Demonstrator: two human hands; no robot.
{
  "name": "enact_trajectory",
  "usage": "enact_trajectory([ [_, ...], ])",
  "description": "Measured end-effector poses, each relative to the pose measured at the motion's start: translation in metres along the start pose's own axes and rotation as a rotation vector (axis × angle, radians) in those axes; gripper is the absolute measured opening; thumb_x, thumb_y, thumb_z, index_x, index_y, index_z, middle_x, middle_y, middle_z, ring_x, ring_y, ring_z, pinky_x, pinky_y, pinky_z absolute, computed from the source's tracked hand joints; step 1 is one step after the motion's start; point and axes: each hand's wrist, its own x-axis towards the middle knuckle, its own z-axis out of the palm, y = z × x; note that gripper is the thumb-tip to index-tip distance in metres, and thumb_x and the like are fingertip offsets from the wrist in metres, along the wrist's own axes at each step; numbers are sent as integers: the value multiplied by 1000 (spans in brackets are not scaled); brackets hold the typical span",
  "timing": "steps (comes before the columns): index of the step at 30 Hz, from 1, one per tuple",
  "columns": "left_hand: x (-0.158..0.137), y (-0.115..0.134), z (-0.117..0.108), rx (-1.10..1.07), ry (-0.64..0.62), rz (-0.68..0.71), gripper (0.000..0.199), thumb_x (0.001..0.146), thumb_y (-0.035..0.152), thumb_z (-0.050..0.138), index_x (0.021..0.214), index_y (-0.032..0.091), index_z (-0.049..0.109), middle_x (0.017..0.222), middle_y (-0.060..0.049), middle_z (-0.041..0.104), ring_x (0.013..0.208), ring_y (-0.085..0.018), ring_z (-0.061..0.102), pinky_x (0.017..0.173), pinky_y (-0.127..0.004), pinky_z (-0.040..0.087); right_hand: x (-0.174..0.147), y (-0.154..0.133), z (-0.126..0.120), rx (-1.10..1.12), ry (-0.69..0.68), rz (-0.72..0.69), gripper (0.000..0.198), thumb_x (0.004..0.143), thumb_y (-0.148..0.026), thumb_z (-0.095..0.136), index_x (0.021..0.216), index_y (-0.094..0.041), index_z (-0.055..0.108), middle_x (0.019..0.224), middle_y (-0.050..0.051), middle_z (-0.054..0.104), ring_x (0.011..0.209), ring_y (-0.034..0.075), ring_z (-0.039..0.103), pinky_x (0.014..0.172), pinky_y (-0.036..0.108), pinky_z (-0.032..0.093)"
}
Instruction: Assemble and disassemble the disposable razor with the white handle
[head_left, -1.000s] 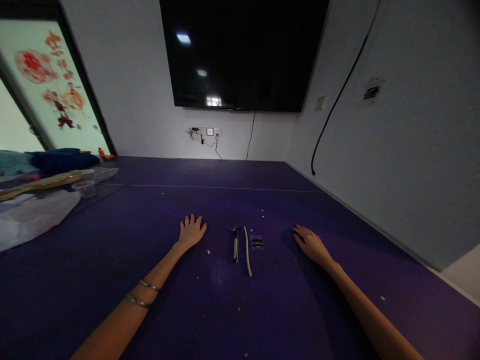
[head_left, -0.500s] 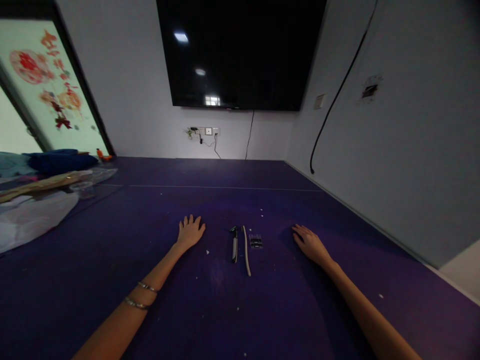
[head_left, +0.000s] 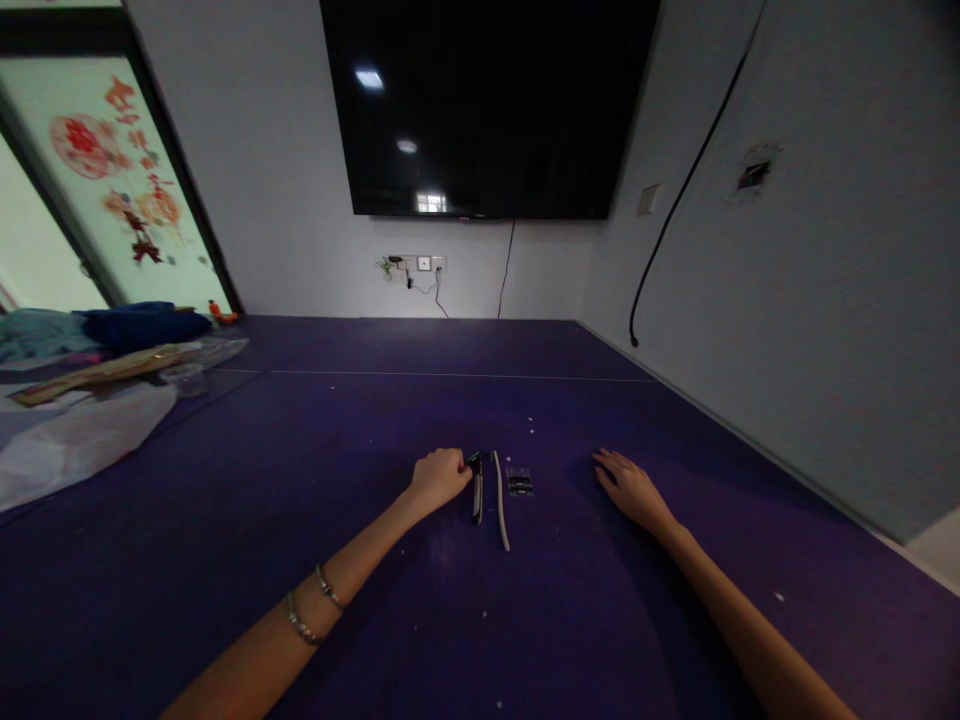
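Note:
My left hand (head_left: 441,478) is closed, its fingertips and thumb gripping the upper part of a razor (head_left: 478,500) with a dark head and a pale-and-black handle. The razor lies lengthwise on the purple tabletop (head_left: 420,640). Just right of it is a slim, pale stick that looks like a toothbrush (head_left: 501,505), with a dark tuft at its far end. Beside that rests a small clear pack (head_left: 519,482) with black pieces inside. My right hand (head_left: 631,490) lies palm down on the table further right, fingers stretched out, holding nothing.
At the left edge are a white plastic bag (head_left: 90,440), a clear plastic cup (head_left: 186,380) and dark blue cloth (head_left: 142,325). A television (head_left: 487,110) hangs on the far wall above sockets (head_left: 424,264). A black cable (head_left: 686,180) dangles along the right wall.
My left hand has moved right from lying spread on the table and closed on the razor. My right hand stays in place. The whole view has shifted slightly.

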Motion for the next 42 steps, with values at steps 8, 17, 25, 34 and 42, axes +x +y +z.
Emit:
enact_trajectory([
  [8, -8, 39, 15, -60, -104, -4, 28, 73, 40, 52, 78, 17, 66, 78, -15, 66, 80, -32, 63, 67, -40, 44, 0, 0, -1, 16, 5, -15, 45, 87, -33, 35, 121, -15, 57, 131, 12, 50, 124, 28, 43, 101, 44, 36],
  [17, 1, 30, 8, -357, -209, -114, 19, 70, 26, 54, 54, 16, 53, 58, -9, 61, 69, -24, 64, 63, -32, 47, 1, 2, 2, 21, 7, -5, 44, 87, -34, 35, 120, -15, 57, 131, 12, 51, 123, 28, 43, 101, 44, 36],
  [25, 12, -7, -16, -886, -292, -296, 23, 80, 32, 46, 66, 15, 50, 45, 4, 48, 31, -6, 42, 37, -19, 40, 1, 5, 4, -6, 6, -7, 44, 87, -34, 35, 120, -15, 57, 131, 12, 51, 122, 27, 44, 100, 44, 36],
  [34, 15, -25, -7, -1251, -335, -510, 18, 80, 25, 40, 73, 13, 51, 48, 4, 47, 32, -4, 36, 34, -16, 35, 2, 7, 8, -16, -6, 7, 46, 87, -36, 35, 122, -16, 56, 131, 11, 51, 124, 27, 42, 100, 44, 36],
  [42, 20, -24, 5, -1345, -437, -634, 28, 86, 33, 30, 72, 15, 46, 46, 5, 42, 28, -4, 26, 30, -15, 15, 1, 5, 4, -11, 8, -13, 46, 87, -36, 34, 121, -14, 57, 130, 13, 51, 123, 27, 44, 101, 43, 35],
])
